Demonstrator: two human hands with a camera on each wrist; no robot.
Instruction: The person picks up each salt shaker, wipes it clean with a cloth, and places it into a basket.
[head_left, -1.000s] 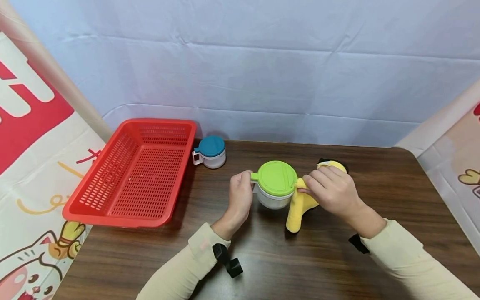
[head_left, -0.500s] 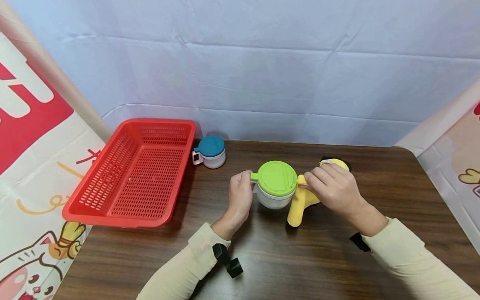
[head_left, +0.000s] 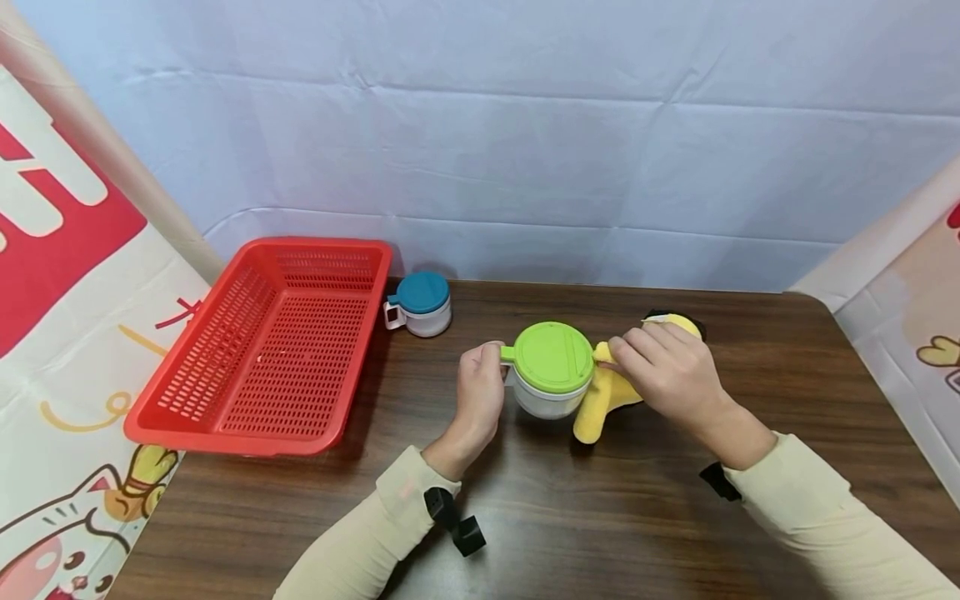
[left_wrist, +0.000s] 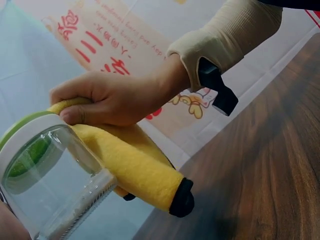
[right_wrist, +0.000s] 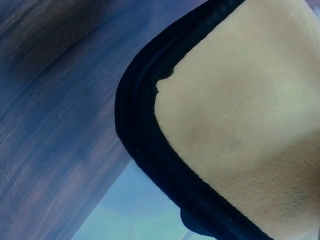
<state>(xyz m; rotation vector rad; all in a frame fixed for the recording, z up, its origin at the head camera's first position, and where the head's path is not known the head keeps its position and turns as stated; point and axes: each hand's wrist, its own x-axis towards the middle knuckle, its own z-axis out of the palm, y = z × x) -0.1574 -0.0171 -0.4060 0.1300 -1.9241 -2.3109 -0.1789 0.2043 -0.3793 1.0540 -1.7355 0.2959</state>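
Observation:
A clear jar with a green lid [head_left: 553, 357] stands on the brown table [head_left: 525, 517]. My left hand [head_left: 480, 387] grips its side handle. A yellow plush toy [head_left: 600, 400] with black ends lies just right of the jar. My right hand [head_left: 663, 371] holds the toy's upper part against the jar. The left wrist view shows the jar [left_wrist: 45, 185] up close, the yellow toy [left_wrist: 135, 170] and the right hand [left_wrist: 110, 97] curled over it. Only the toy's yellow and black fabric [right_wrist: 240, 120] fills the right wrist view.
A red perforated basket [head_left: 270, 342] sits at the table's left end. A small jar with a teal lid [head_left: 422, 303] stands behind it, near the back wall. Printed cloths hang at both sides.
My right hand has drawn the yellow toy up and back a little, so its lower end sits nearer the jar. My left hand and the jar stay put.

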